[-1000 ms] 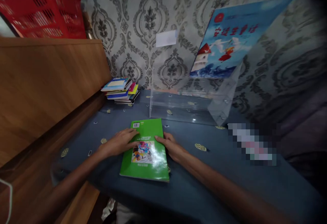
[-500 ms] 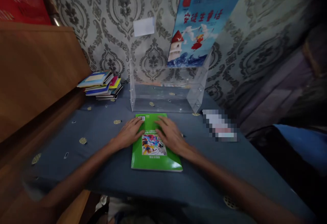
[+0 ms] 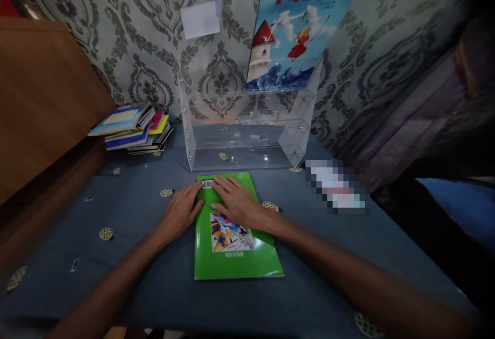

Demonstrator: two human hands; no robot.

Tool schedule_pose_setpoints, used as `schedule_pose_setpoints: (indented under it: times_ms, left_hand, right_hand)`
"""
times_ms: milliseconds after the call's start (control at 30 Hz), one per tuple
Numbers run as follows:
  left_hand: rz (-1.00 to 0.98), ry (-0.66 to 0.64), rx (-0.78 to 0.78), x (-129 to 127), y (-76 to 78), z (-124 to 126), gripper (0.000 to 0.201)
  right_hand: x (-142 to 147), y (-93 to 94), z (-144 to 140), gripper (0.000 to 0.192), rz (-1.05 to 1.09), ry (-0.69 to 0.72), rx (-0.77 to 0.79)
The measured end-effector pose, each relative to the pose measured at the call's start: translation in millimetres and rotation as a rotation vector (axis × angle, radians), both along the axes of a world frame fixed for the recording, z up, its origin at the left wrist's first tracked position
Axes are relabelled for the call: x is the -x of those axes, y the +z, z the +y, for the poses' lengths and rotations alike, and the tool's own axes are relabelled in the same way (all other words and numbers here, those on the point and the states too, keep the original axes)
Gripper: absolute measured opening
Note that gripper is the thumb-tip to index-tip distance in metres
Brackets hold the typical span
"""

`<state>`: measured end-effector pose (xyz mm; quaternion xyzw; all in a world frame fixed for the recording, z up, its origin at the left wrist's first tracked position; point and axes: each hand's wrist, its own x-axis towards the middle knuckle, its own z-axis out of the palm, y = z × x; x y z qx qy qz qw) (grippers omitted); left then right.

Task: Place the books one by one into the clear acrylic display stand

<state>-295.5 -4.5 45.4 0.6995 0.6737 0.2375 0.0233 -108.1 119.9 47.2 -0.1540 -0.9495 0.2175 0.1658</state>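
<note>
A green book (image 3: 238,266) lies flat on the dark blue cloth, its cover showing a colourful picture and a barcode at the far left corner. My left hand (image 3: 180,209) rests at the book's left edge, fingers stretched out, the tips near the barcode. Across the upper half of the cover lies my right hand (image 3: 237,202), flat with its fingers extended, hiding part of the picture. Just beyond the book stands a clear acrylic rack (image 3: 247,156). A blue picture book (image 3: 286,45) with a red-roofed tower leans upright at the rack's back right.
Several stacked books (image 3: 133,128) sit at the back left, beside a wooden cabinet (image 3: 42,97). A white paper label (image 3: 200,19) is at the rack's upper left. A pixelated object (image 3: 336,184) lies on the right of the cloth (image 3: 147,287). Patterned wallpaper is behind.
My right hand has slid left across the cover, toward the barcode. My left hand stays at the left edge. The camera view has moved closer and tilted down.
</note>
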Motion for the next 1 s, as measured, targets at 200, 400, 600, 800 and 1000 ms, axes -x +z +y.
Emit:
schedule_pose_setpoints:
  times_ms: [200, 400, 600, 800, 1000]
  left_hand:
    - [0.024, 0.000, -0.033, 3, -4.1, 0, 0.041]
    - [0.113, -0.025, 0.012, 4, 2.6, 3, 0.043]
    - [0.197, -0.158, 0.203, -5, 17.0, 31, 0.052]
    - [0.270, -0.431, 0.300, -39, 29.4, 61, 0.054]
    - [0.277, -0.706, 0.311, -66, 34.1, 49, 0.054]
  right_hand:
    - [-36, -5.0, 17, 0.068, -0.032, -0.196, 0.018]
    - [-57, -12.6, 31, 0.056, 0.021, -0.225, 0.083]
    - [-67, -9.7, 49, 0.054, 0.163, -0.187, 0.328]
    - [-67, -10.6, 54, 0.056, 0.220, -0.097, 0.363]
    - [-67, -13.0, 54, 0.055, 0.231, -0.072, 0.277]
